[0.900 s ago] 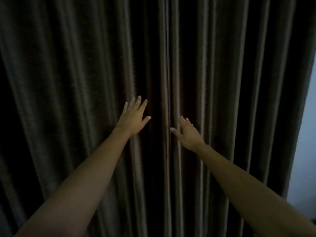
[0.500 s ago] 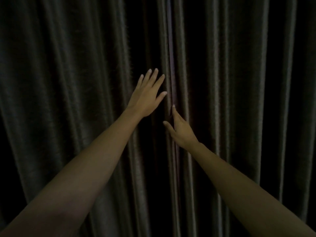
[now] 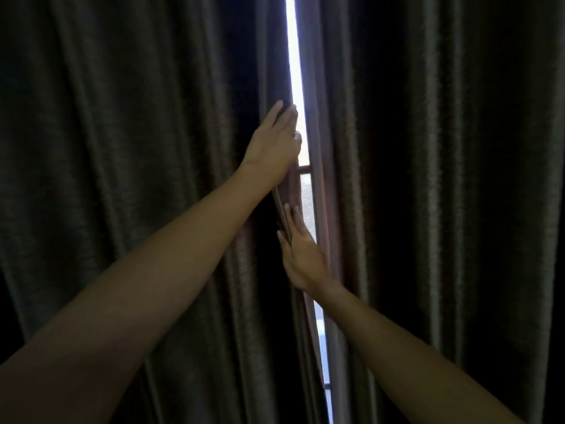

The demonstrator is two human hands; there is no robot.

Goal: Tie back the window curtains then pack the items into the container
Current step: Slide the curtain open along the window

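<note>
Two dark pleated curtains fill the view: a left curtain (image 3: 137,179) and a right curtain (image 3: 428,179). A narrow bright slit (image 3: 293,56) runs between them. My left hand (image 3: 276,142) is high at the inner edge of the left curtain, its fingertips tucked into the gap. My right hand (image 3: 301,252) is lower, fingers straight and slipped into the same gap along the left curtain's edge. Neither hand is closed around the cloth. No container or items to pack are in view.
Through the slit I see daylight and a dark horizontal window bar (image 3: 304,170). Curtain folds cover everything else on both sides.
Both hands moved inward to the middle seam and their fingers went into it. The curtains, closed before, now stand slightly apart with daylight showing.
</note>
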